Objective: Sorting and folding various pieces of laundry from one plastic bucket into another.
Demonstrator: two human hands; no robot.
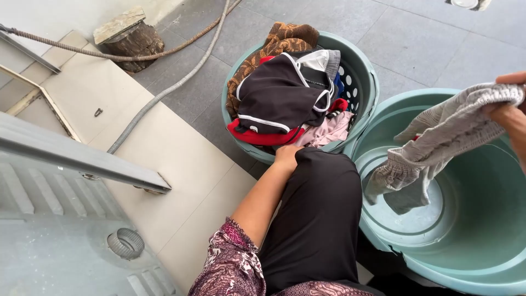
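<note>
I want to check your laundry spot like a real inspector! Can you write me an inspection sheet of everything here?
Surface: grey tiled floor beside a pale raised slab.
Job's things: grey garment held over the big green tub; green laundry basket piled with clothes, a black garment on top.
Clutter: wooden stump with a flat stone on it.
Hands: right hand grips the grey garment; left hand reaches to the basket, mostly hidden behind a black-clad knee.
Cables: corrugated grey hose and a brownish hose across the floor.
Surroundings: metal rail, round floor drain.
</note>
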